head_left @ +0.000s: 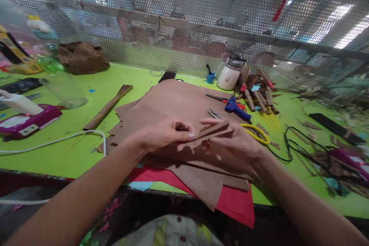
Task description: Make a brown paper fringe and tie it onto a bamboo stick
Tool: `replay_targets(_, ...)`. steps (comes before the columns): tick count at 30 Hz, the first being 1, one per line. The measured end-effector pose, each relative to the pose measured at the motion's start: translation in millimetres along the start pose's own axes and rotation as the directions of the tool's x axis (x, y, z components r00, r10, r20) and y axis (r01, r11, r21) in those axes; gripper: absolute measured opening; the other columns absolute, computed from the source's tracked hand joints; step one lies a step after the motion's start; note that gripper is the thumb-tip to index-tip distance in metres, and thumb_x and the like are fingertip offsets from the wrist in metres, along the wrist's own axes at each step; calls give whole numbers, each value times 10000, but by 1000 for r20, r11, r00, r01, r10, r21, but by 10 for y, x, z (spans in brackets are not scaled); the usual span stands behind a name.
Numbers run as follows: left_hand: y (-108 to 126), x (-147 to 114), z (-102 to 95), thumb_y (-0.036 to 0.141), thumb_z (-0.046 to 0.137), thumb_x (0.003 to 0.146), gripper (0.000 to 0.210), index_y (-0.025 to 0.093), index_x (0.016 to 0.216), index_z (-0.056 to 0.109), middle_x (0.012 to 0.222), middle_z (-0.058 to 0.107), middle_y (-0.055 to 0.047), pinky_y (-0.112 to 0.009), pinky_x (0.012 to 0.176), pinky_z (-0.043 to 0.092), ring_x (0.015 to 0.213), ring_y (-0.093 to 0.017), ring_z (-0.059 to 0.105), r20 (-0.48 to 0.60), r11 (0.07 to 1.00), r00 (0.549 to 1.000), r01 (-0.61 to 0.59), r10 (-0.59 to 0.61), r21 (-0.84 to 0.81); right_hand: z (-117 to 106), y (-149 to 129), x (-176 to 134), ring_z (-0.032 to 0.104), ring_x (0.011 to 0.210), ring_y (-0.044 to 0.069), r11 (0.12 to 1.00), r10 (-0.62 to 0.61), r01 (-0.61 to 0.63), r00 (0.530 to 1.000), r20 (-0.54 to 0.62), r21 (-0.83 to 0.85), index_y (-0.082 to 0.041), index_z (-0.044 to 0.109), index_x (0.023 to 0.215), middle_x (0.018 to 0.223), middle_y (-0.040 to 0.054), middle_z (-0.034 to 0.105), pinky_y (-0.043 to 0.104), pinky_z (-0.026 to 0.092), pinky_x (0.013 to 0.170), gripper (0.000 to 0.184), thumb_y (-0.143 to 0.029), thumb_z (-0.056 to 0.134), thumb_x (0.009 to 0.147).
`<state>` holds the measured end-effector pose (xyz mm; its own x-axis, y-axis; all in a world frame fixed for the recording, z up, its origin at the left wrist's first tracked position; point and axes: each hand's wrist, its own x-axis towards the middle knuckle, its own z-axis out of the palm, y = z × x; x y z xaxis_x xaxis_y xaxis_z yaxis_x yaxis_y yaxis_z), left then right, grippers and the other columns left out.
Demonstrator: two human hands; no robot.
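Note:
Between my two hands is a narrow folded strip of brown paper (211,131), held above a stack of brown paper sheets (173,98). My left hand (170,134) pinches the strip's left end between thumb and fingers. Around the right end, the fingers of my right hand (235,138) are curled, with the strip's layers standing slightly apart there. Just beyond my right hand lie scissors with orange handles (221,99), a blue glue gun (236,109) and a small metal-tipped tool (213,113). Red sheets (235,203) stick out under the brown stack at the table's front edge.
A rolled brown paper bundle (108,108) lies left, near a white cable (86,132) and purple power strip (31,121). At the back stand a white jar (230,73) and blue pot (211,78). More paper rolls (258,96) and a black cable (288,144) are right.

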<state>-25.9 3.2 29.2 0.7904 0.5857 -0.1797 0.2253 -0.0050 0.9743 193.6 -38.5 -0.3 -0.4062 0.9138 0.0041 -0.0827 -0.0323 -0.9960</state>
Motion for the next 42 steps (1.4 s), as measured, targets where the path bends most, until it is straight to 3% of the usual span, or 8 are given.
replay_targets(7, -36, 17, 61, 432, 576, 801, 302, 138, 738, 605, 577, 576, 13, -198, 478, 289, 472, -61, 376, 176, 995, 984, 51, -36, -83, 45, -15, -5, 629, 734, 163, 975, -216, 217, 976, 22, -45, -209, 718, 812, 865, 48, 672, 346, 521, 703, 110, -288, 717, 735)
replay_targets(12, -33, 64, 55, 402, 593, 778, 267, 141, 821, 630, 637, 569, 13, -213, 557, 376, 581, -97, 489, -155, 999, 988, 30, -26, 29, -35, -22, -13, 615, 765, 178, 978, -111, 102, 993, -39, -181, -184, 658, 829, 807, 51, 649, 336, 516, 708, 196, -376, 634, 801)
replay_targets(15, 23, 69, 30, 382, 547, 808, 255, 142, 785, 629, 609, 532, 28, -203, 500, 326, 516, -75, 412, -346, 978, 938, 56, 18, 201, -20, -81, -18, 603, 722, 172, 963, -4, 4, 1000, -2, -270, -164, 611, 811, 753, 40, 624, 312, 509, 668, 259, -421, 581, 828)
replay_targets(19, 39, 64, 26, 371, 499, 842, 271, 138, 828, 637, 710, 594, -1, -208, 594, 378, 639, -102, 487, -439, 889, 861, -31, 256, 457, 55, -148, -5, 540, 600, 120, 875, 35, 9, 996, 83, -483, -156, 600, 782, 646, 0, 582, 233, 451, 584, 276, -383, 483, 887)
replay_targets(23, -31, 58, 44, 327, 478, 866, 261, 178, 980, 658, 888, 613, -30, -221, 653, 389, 712, -110, 521, -263, 694, 860, -136, 437, 707, 74, -129, 2, 516, 603, 102, 746, 13, 104, 985, 171, -658, -157, 646, 885, 674, -9, 602, 202, 402, 571, 234, -292, 456, 902)
replay_targets(28, -120, 74, 31, 240, 484, 855, 244, 164, 719, 671, 767, 595, -35, -239, 633, 363, 715, -132, 527, -12, 478, 929, -180, 370, 860, 48, -58, 15, 564, 688, 133, 663, -1, 107, 990, 142, -741, -156, 672, 878, 773, 19, 660, 227, 408, 613, 217, -265, 484, 880)
replay_targets(34, -203, 135, 21, 243, 508, 837, 207, 163, 768, 686, 782, 625, -54, -265, 667, 384, 724, -156, 543, 11, 458, 946, -167, 324, 873, 136, 27, 39, 537, 631, 120, 591, -71, 102, 995, 75, -800, -158, 651, 792, 705, 11, 639, 228, 384, 578, 250, -266, 454, 904)
replay_targets(42, -282, 180, -43, 265, 515, 821, 229, 161, 697, 677, 716, 629, -63, -259, 662, 410, 684, -162, 568, 3, 559, 977, -124, 212, 820, 136, 63, 41, 559, 797, 146, 426, -206, 292, 953, 223, -856, -151, 648, 838, 865, 68, 622, 259, 408, 717, 196, -208, 474, 909)
